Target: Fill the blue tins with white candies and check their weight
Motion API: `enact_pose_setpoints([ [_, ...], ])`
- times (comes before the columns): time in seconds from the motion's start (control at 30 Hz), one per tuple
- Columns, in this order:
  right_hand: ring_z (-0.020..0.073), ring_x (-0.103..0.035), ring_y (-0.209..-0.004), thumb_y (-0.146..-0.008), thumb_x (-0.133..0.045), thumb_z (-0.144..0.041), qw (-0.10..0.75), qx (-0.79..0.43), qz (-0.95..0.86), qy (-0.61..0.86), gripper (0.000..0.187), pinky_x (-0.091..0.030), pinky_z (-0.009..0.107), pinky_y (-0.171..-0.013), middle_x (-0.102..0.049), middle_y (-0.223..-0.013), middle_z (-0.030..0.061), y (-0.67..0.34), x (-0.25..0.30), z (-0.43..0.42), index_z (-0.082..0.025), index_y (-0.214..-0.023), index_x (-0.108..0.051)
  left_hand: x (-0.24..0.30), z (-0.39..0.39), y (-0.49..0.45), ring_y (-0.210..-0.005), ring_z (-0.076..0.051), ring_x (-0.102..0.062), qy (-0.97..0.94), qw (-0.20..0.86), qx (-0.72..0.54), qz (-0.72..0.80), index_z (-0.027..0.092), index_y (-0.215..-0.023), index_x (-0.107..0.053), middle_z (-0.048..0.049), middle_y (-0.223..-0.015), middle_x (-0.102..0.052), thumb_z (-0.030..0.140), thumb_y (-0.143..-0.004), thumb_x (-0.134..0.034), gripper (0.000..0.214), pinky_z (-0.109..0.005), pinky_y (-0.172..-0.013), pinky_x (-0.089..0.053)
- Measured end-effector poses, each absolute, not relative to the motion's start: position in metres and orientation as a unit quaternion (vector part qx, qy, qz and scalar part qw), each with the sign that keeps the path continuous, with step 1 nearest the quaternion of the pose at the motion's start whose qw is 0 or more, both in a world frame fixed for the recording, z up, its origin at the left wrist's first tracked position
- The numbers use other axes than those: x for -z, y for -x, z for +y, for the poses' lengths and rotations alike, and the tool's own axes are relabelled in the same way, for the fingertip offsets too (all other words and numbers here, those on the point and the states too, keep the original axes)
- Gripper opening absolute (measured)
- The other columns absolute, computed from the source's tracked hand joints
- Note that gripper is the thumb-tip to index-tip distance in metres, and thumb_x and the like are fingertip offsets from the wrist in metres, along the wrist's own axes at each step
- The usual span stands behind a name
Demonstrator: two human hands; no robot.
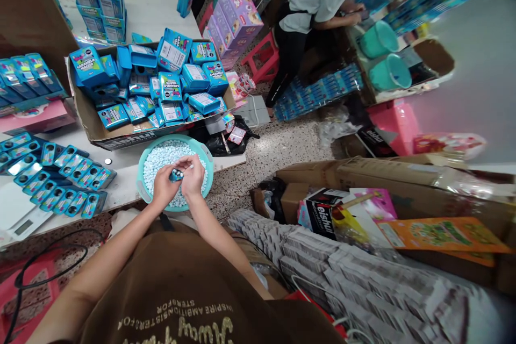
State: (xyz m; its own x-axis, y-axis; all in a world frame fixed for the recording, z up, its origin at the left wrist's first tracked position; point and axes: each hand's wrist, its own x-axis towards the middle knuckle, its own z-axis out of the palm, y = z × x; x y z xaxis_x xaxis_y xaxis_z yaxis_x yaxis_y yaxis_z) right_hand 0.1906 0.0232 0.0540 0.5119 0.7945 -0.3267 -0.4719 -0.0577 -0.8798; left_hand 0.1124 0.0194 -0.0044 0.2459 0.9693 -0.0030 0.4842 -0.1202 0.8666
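Note:
Over a turquoise basin full of small pale candies, my two hands meet. My left hand is closed around a small blue candy box, mostly hidden by the fingers. Cupped against the box's open end, my right hand has its fingers curled, with a few white candies showing between the hands. Behind the basin, an open cardboard carton holds a jumble of blue candy boxes.
Blue boxes with dark round openings stand in rows at left, near a white scale. Purple boxes are stacked behind. At right are grey stacked sheets, cartons and a co-worker at another table.

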Motion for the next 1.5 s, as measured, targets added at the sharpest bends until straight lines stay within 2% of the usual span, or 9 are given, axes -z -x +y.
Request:
enact_pose_setpoints([
  [0.3, 0.0183, -0.06, -0.095, -0.089, -0.02, -0.056, 0.622, -0.375, -0.323, 0.607, 0.059, -0.046, 0.036, -0.09, -0.065, -0.094, 0.0064, -0.196, -0.044, 0.012, -0.021, -0.085, -0.068, -0.005, 0.022, -0.111, -0.097, -0.024, -0.058, -0.692, 0.383, -0.323, 0.52, 0.021, -0.102, -0.062, -0.0066, -0.104, -0.066, 0.015, -0.066, -0.06, 0.036, -0.039, -0.088, -0.046],
  [0.5, 0.026, -0.033, -0.131, -0.086, -0.032, -0.061, 0.401, -0.264, -0.617, 0.624, 0.054, -0.019, 0.048, -0.111, -0.051, -0.128, 0.0045, -0.203, -0.049, 0.005, -0.031, -0.125, -0.056, -0.011, 0.023, -0.11, -0.093, -0.023, -0.058, -0.691, 0.395, -0.33, 0.508, 0.021, -0.095, -0.064, -0.0068, -0.096, -0.066, 0.02, -0.078, -0.05, 0.022, -0.039, -0.086, -0.046],
  [0.6, 0.0281, -0.026, -0.135, -0.085, -0.031, -0.063, 0.359, -0.251, -0.642, 0.629, 0.059, -0.018, 0.05, -0.111, -0.043, -0.137, 0.0044, -0.21, -0.044, -0.002, -0.033, -0.133, -0.046, -0.006, 0.023, -0.106, -0.098, -0.023, -0.059, -0.659, 0.419, -0.34, 0.524, 0.021, -0.099, -0.064, -0.0063, -0.103, -0.066, 0.02, -0.075, -0.056, 0.026, -0.038, -0.089, -0.046],
  [0.77, 0.0222, -0.042, -0.123, -0.093, -0.019, -0.044, 0.409, -0.253, -0.505, 0.717, 0.05, -0.027, 0.044, -0.107, -0.052, -0.127, 0.0103, -0.247, 0.004, -0.006, -0.023, -0.125, -0.052, 0.004, 0.019, -0.087, -0.1, -0.022, -0.061, -0.583, 0.437, -0.379, 0.571, 0.019, -0.104, -0.063, -0.0063, -0.105, -0.066, 0.03, -0.069, -0.069, 0.037, -0.038, -0.091, -0.047],
  [0.97, 0.0242, -0.042, -0.12, -0.089, -0.037, -0.043, 0.209, -0.31, -0.52, 0.768, 0.046, -0.027, 0.04, -0.106, -0.054, -0.123, 0.0159, -0.261, 0.08, 0.014, -0.013, -0.118, -0.056, -0.007, 0.009, -0.057, -0.103, -0.021, -0.06, -0.619, 0.402, -0.368, 0.565, 0.021, -0.103, -0.065, -0.0052, -0.107, -0.065, 0.031, -0.072, -0.068, 0.033, -0.036, -0.094, -0.046],
  [1.1, 0.026, -0.038, -0.124, -0.087, -0.044, -0.047, 0.185, -0.294, -0.503, 0.791, 0.049, -0.029, 0.039, -0.104, -0.045, -0.132, 0.0164, -0.235, 0.096, 0.022, -0.015, -0.122, -0.054, -0.017, 0.003, -0.051, -0.101, -0.021, -0.06, -0.621, 0.391, -0.352, 0.581, 0.02, -0.104, -0.064, -0.0056, -0.107, -0.066, 0.03, -0.073, -0.067, 0.033, -0.036, -0.092, -0.046],
  [1.2, 0.0239, -0.049, -0.114, -0.087, -0.044, -0.048, 0.185, -0.335, -0.502, 0.776, 0.041, -0.035, 0.035, -0.099, -0.056, -0.12, 0.012, -0.222, 0.095, 0.019, -0.019, -0.11, -0.061, -0.017, 0.003, -0.048, -0.102, -0.021, -0.06, -0.619, 0.383, -0.351, 0.589, 0.02, -0.104, -0.064, -0.0059, -0.107, -0.066, 0.031, -0.072, -0.068, 0.033, -0.037, -0.093, -0.046],
  [1.33, 0.0217, -0.059, -0.094, -0.083, -0.046, -0.053, 0.226, -0.442, -0.421, 0.76, 0.036, -0.041, 0.032, -0.087, -0.068, -0.092, 0.0042, -0.217, 0.09, 0.018, -0.023, -0.084, -0.067, -0.013, 0.007, -0.049, -0.101, -0.021, -0.06, -0.624, 0.374, -0.352, 0.589, 0.02, -0.104, -0.064, -0.0057, -0.106, -0.066, 0.03, -0.072, -0.068, 0.034, -0.037, -0.092, -0.046],
  [1.5, 0.0142, -0.057, -0.062, -0.074, -0.06, -0.043, 0.413, -0.619, -0.09, 0.662, 0.024, -0.046, 0.025, -0.06, -0.064, -0.065, -0.0019, -0.223, 0.076, 0.025, -0.019, -0.075, -0.06, -0.008, 0.007, -0.056, -0.102, -0.02, -0.059, -0.635, 0.371, -0.348, 0.582, 0.021, -0.105, -0.064, -0.0052, -0.107, -0.065, 0.031, -0.074, -0.067, 0.033, -0.036, -0.093, -0.046],
])
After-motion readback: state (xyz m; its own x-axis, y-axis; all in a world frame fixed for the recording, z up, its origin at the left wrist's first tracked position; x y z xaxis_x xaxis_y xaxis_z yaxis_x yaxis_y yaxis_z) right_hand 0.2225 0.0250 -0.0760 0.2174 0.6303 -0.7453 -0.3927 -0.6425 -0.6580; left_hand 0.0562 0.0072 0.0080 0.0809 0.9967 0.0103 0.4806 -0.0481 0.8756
